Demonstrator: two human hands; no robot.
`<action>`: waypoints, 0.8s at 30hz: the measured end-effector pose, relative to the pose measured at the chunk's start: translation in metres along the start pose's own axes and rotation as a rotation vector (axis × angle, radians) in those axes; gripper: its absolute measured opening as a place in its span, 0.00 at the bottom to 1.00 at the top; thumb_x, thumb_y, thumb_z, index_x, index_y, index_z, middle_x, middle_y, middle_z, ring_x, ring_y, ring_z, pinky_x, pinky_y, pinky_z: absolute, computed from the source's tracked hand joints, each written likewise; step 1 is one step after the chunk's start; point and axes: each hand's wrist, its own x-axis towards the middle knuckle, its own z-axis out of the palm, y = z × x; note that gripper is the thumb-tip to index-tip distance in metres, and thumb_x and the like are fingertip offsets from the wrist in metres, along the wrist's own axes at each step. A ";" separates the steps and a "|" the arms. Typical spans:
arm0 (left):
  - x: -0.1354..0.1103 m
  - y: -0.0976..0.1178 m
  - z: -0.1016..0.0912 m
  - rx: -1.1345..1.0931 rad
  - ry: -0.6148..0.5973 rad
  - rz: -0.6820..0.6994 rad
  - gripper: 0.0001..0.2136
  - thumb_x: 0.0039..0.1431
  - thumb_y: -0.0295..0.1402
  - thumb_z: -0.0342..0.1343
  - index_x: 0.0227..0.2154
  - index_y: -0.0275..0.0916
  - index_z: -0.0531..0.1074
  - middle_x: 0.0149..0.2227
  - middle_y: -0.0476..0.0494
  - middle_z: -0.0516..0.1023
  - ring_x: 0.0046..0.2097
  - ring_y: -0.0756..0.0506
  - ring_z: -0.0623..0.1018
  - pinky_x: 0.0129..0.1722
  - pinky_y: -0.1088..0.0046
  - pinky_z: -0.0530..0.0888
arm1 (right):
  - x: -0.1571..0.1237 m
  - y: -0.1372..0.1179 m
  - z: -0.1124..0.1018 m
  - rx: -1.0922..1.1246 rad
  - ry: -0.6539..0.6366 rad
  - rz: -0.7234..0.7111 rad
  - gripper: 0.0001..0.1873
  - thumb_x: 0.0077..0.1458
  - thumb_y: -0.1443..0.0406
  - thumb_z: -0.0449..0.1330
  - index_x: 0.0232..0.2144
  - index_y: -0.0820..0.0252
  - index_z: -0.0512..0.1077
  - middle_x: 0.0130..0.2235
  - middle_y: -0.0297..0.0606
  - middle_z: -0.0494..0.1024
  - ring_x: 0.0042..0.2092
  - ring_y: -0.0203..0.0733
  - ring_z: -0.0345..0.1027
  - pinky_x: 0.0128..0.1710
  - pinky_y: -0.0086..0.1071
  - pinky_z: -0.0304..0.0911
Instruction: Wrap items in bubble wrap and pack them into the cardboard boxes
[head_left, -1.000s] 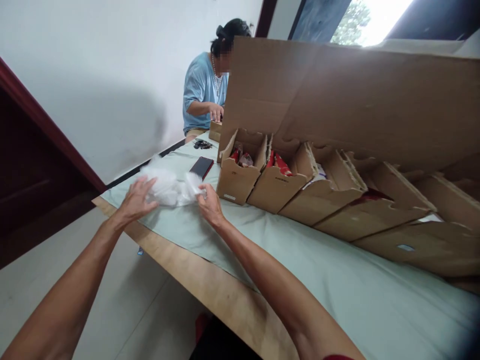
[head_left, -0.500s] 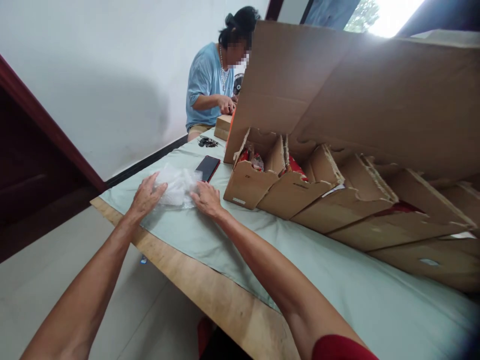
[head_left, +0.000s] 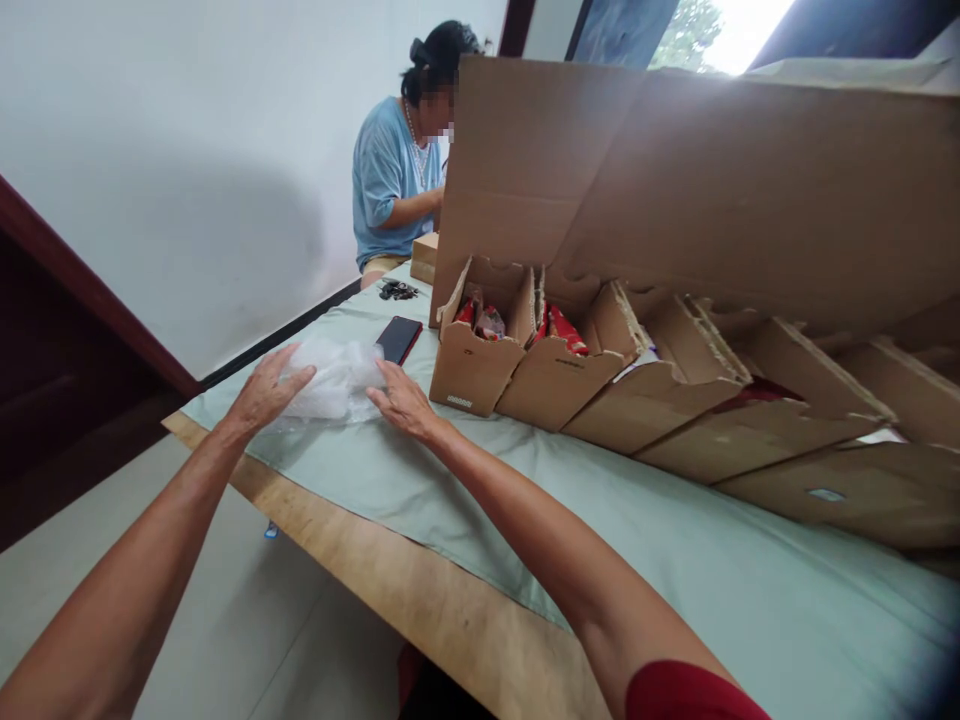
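Note:
A crumpled heap of clear plastic bags (head_left: pixel 330 380) lies on the pale green cloth (head_left: pixel 375 470) near the table's left corner. At its left side is my left hand (head_left: pixel 264 388), thumb and fingers apart, touching the plastic. My right hand (head_left: pixel 403 398) rests against the heap's right side, its fingers spread as well. Neither hand is closed around the plastic. Just beyond the heap, close to my right fingertips, lies a dark phone (head_left: pixel 399 340) with a red edge.
A row of open cardboard bins (head_left: pixel 480 370) holding red packets runs along the right, backed by a tall cardboard panel (head_left: pixel 675 180). Keys (head_left: pixel 397 290) lie behind the phone. A person in a blue shirt (head_left: pixel 386 170) sits at the far end beside a small carton (head_left: pixel 424 257).
The view has shifted a little to the right. My hands stay at both sides of the plastic, which looks slightly puffier. The other person's hand is now hidden behind the cardboard panel.

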 end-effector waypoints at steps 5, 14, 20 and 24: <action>-0.002 0.001 -0.014 -0.029 0.060 -0.018 0.38 0.61 0.58 0.50 0.67 0.37 0.62 0.68 0.31 0.67 0.68 0.30 0.68 0.68 0.45 0.63 | -0.047 0.009 -0.016 0.027 0.008 -0.004 0.33 0.68 0.62 0.55 0.70 0.72 0.57 0.72 0.61 0.57 0.74 0.55 0.50 0.72 0.48 0.49; -0.001 0.012 -0.003 -0.055 0.175 0.014 0.38 0.66 0.60 0.46 0.66 0.33 0.62 0.72 0.32 0.59 0.73 0.29 0.57 0.73 0.43 0.53 | -0.191 0.019 -0.045 0.136 0.010 -0.061 0.28 0.67 0.57 0.58 0.67 0.50 0.64 0.72 0.47 0.61 0.72 0.52 0.55 0.70 0.54 0.55; 0.005 0.016 -0.004 -0.118 0.044 -0.009 0.39 0.68 0.63 0.37 0.64 0.35 0.64 0.65 0.40 0.72 0.67 0.35 0.69 0.68 0.49 0.66 | -0.296 0.032 -0.093 0.166 0.161 0.094 0.23 0.66 0.58 0.57 0.62 0.45 0.71 0.68 0.46 0.68 0.57 0.51 0.77 0.50 0.49 0.77; 0.007 0.028 -0.021 -0.039 0.078 -0.013 0.33 0.73 0.56 0.27 0.65 0.39 0.61 0.58 0.39 0.78 0.59 0.38 0.76 0.58 0.48 0.76 | -0.359 0.045 -0.111 0.196 0.338 0.211 0.20 0.64 0.57 0.59 0.58 0.42 0.74 0.57 0.45 0.80 0.42 0.48 0.82 0.30 0.39 0.77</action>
